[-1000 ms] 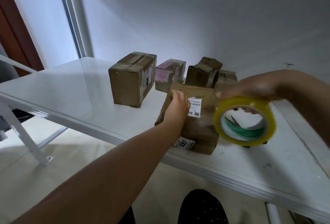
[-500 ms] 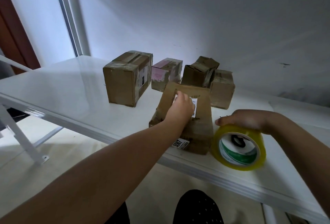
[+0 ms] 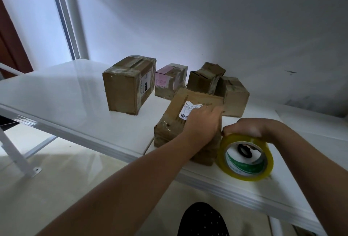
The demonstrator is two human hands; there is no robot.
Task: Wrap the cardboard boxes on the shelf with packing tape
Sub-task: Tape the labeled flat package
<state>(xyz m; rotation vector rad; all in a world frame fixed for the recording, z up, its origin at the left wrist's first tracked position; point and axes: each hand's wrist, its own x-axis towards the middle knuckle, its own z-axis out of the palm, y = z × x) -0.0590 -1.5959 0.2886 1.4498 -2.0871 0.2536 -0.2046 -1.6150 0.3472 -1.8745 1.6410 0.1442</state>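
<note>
Five cardboard boxes sit on the shelf; at its front edge the left hand presses open fingers on the nearest box while the right hand grips the tape roll. Pulled tape could drag the box off.

I see a white shelf carrying brown boxes; the nearest box bears a white label with dark print. One box near the back edge has a pink face. The tape roll is yellow, its core green and white.
</note>
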